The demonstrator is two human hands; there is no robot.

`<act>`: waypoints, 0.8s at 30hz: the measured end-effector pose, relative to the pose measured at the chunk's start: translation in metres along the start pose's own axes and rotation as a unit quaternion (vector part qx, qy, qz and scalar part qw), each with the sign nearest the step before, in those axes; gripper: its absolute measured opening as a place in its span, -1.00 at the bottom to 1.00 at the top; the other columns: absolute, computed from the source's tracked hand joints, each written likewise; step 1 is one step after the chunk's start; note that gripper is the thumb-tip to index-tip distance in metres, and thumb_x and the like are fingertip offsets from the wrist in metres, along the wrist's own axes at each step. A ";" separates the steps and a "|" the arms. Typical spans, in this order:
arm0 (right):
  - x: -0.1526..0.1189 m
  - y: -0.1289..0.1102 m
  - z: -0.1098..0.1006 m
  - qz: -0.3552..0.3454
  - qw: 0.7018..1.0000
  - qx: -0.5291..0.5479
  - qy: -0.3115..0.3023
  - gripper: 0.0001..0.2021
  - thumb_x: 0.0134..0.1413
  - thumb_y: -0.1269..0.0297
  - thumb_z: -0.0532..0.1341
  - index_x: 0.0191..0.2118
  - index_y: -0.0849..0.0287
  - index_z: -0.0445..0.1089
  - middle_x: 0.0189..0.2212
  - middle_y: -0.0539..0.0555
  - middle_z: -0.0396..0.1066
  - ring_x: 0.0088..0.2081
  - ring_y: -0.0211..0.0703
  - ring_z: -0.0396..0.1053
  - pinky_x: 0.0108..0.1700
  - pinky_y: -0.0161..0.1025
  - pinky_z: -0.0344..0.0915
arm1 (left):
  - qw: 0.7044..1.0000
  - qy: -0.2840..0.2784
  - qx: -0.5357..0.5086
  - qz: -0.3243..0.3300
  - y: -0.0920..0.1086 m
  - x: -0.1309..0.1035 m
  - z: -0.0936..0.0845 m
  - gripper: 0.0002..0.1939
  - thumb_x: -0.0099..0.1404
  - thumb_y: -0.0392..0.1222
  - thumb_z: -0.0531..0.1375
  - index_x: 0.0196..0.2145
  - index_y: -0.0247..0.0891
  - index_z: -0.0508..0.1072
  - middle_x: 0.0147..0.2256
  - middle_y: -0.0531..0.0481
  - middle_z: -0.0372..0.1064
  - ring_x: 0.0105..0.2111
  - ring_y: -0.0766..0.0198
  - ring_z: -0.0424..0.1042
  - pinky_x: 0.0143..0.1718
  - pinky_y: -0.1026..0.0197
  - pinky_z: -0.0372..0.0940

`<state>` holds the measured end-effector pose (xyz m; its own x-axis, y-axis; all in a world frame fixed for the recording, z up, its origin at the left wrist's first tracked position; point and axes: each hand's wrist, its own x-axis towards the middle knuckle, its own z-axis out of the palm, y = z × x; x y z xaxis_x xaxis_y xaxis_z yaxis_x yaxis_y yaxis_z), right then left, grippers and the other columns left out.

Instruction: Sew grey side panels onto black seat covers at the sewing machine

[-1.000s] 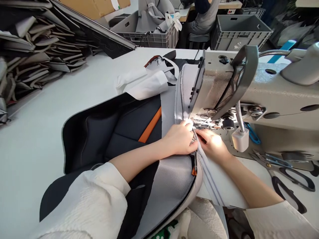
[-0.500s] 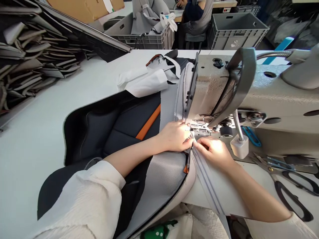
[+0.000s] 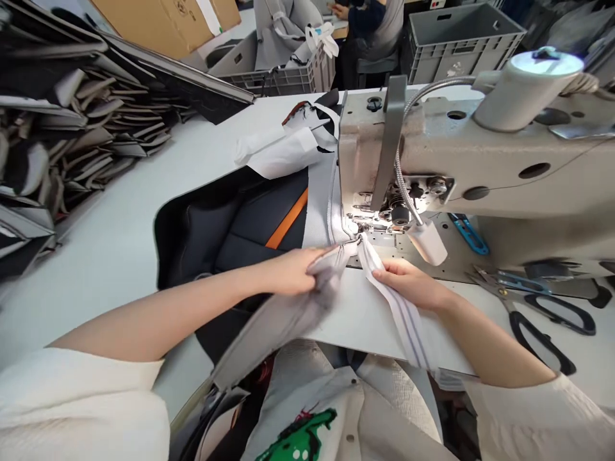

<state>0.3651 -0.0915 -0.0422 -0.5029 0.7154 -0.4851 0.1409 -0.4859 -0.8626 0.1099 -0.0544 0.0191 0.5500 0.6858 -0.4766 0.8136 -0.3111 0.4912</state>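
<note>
My left hand (image 3: 298,270) is closed on the grey fabric edge of a seat cover (image 3: 266,224), which is dark with an orange stripe. The bunched grey part hangs toward my lap, slightly blurred. Between the thumb and fingers of my right hand (image 3: 403,279) is a white webbing strip (image 3: 402,314) with purple lines, trailing over the table's front edge. Strip and cover edge meet just in front of the needle area of a sewing machine (image 3: 379,224); the presser foot is too small to make out well.
Scissors (image 3: 533,310) and blue thread snips (image 3: 468,234) lie at the right. A lamp (image 3: 427,242) hangs by the needle area. White fabric pieces (image 3: 293,150) lie behind the cover; stacked panels (image 3: 96,115) stand left. Grey crates (image 3: 464,48) and a seated person (image 3: 372,29) are beyond.
My left hand has moved left and pulled the grey fabric edge away from the machine. My right hand has shifted slightly along the strip, which now spreads apart from the cover. The view has shifted.
</note>
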 end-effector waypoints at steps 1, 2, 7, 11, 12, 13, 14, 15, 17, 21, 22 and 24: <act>-0.005 0.002 -0.001 0.018 1.000 0.008 0.009 -0.58 -0.01 -0.14 0.19 -0.28 0.17 0.33 -0.41 0.02 0.39 -0.42 -0.18 0.33 -0.40 -0.28 0.25 | 0.999 0.021 -0.026 -0.031 -0.007 0.004 -0.007 -0.47 -0.05 -0.40 0.00 -0.08 -0.28 0.41 -0.30 0.01 0.41 -0.29 0.21 0.40 -0.31 0.30 0.26; -0.010 0.004 -0.002 0.027 0.999 0.008 0.022 -0.57 -0.01 -0.14 0.18 -0.28 0.18 0.34 -0.43 0.02 0.39 -0.44 -0.19 0.33 -0.42 -0.28 0.24 | 0.996 0.050 -0.042 -0.063 -0.012 0.007 -0.013 -0.57 -0.08 -0.42 -0.02 -0.25 -0.31 0.46 -0.42 0.04 0.39 -0.37 0.23 0.38 -0.38 0.31 0.23; -0.031 0.013 -0.003 -0.044 0.961 -0.247 0.118 -0.67 0.15 -0.01 0.05 -0.30 0.16 0.35 -0.49 0.02 0.36 -0.51 -0.21 0.27 -0.49 -0.28 0.16 | 0.984 0.161 -0.044 -0.057 -0.015 0.019 -0.031 -0.56 -0.14 -0.45 -0.05 -0.33 -0.32 0.48 -0.41 0.06 0.42 -0.32 0.23 0.38 -0.33 0.29 0.20; -0.025 0.010 0.026 -0.273 0.743 -0.560 0.245 -0.73 0.22 0.24 -0.02 -0.43 0.18 0.31 -0.45 0.13 0.32 -0.41 -0.13 0.25 -0.38 -0.20 0.17 | 0.978 0.197 -0.053 0.045 -0.005 0.017 -0.025 -0.42 -0.07 -0.43 -0.03 -0.07 -0.28 0.44 -0.14 0.04 0.43 -0.15 0.22 0.37 -0.11 0.25 0.21; -0.018 0.007 0.035 -0.312 0.701 -0.603 0.219 -0.73 0.23 0.30 -0.03 -0.43 0.19 0.31 -0.42 0.15 0.32 -0.39 -0.11 0.25 -0.34 -0.18 0.17 | 0.977 0.195 -0.057 0.061 -0.002 0.016 -0.022 -0.42 -0.04 -0.41 -0.03 -0.04 -0.29 0.42 -0.14 0.03 0.43 -0.16 0.23 0.38 -0.11 0.25 0.22; -0.009 0.004 0.044 -0.333 0.673 -0.634 0.187 -0.74 0.23 0.36 -0.04 -0.41 0.21 0.33 -0.39 0.17 0.32 -0.36 -0.10 0.25 -0.32 -0.18 0.18 | 0.978 0.186 -0.062 0.069 0.000 0.014 -0.020 -0.43 -0.01 -0.39 -0.02 -0.01 -0.30 0.40 -0.16 0.02 0.44 -0.20 0.23 0.39 -0.13 0.26 0.23; 0.000 0.000 0.052 -0.336 0.659 -0.653 0.162 -0.76 0.21 0.43 -0.04 -0.36 0.22 0.34 -0.36 0.18 0.33 -0.34 -0.09 0.25 -0.31 -0.18 0.18 | 0.980 0.174 -0.066 0.073 0.001 0.013 -0.018 -0.44 0.04 -0.35 -0.02 0.02 -0.30 0.38 -0.19 0.01 0.45 -0.24 0.24 0.39 -0.17 0.26 0.25; 0.010 -0.005 0.057 -0.329 0.654 -0.664 0.153 -0.78 0.18 0.48 -0.03 -0.31 0.25 0.35 -0.34 0.19 0.33 -0.32 -0.09 0.26 -0.31 -0.19 0.18 | 0.982 0.161 -0.067 0.073 0.003 0.012 -0.016 -0.47 0.09 -0.30 0.00 0.05 -0.31 0.37 -0.20 0.00 0.45 -0.26 0.24 0.39 -0.19 0.26 0.25; 0.027 -0.013 0.062 -0.311 0.657 -0.668 0.158 -0.79 0.13 0.54 0.00 -0.26 0.29 0.36 -0.33 0.22 0.34 -0.30 -0.09 0.27 -0.34 -0.22 0.18 | 0.985 0.147 -0.057 0.067 0.008 0.010 -0.015 -0.51 0.15 -0.13 0.08 0.04 -0.30 0.38 -0.19 -0.01 0.44 -0.25 0.21 0.38 -0.19 0.25 0.24; 0.038 -0.018 0.053 -0.300 0.662 -0.668 0.159 -0.80 0.13 0.51 0.01 -0.33 0.28 0.37 -0.41 0.17 0.32 -0.38 -0.12 0.26 -0.40 -0.22 0.17 | 0.990 0.131 -0.005 0.045 0.017 0.009 -0.020 -0.63 0.08 0.07 0.19 -0.27 -0.26 0.47 -0.41 0.07 0.36 -0.38 0.27 0.30 -0.37 0.31 0.16; 0.038 -0.016 0.050 -0.302 0.662 -0.669 0.154 -0.80 0.14 0.50 0.01 -0.35 0.27 0.37 -0.40 0.17 0.32 -0.38 -0.11 0.25 -0.37 -0.21 0.19 | 0.992 0.122 0.005 0.045 0.018 0.009 -0.022 -0.71 0.08 0.04 0.18 -0.39 -0.25 0.43 -0.51 0.10 0.26 -0.46 0.32 0.23 -0.45 0.32 0.09; 0.036 -0.011 0.045 -0.308 0.660 -0.670 0.140 -0.78 0.14 0.48 0.00 -0.37 0.27 0.38 -0.38 0.18 0.32 -0.34 -0.10 0.25 -0.29 -0.17 0.23 | 0.993 0.108 0.016 0.051 0.021 0.010 -0.025 -0.79 0.08 -0.08 0.14 -0.56 -0.25 0.29 -0.61 0.14 0.06 -0.56 0.39 0.07 -0.53 0.31 -0.04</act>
<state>0.3067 -0.0826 -0.0437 -0.6653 0.7267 0.1712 0.7068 0.6869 -0.1693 0.1275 -0.0371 0.0429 0.5791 0.7738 -0.2566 0.7635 -0.4044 0.5035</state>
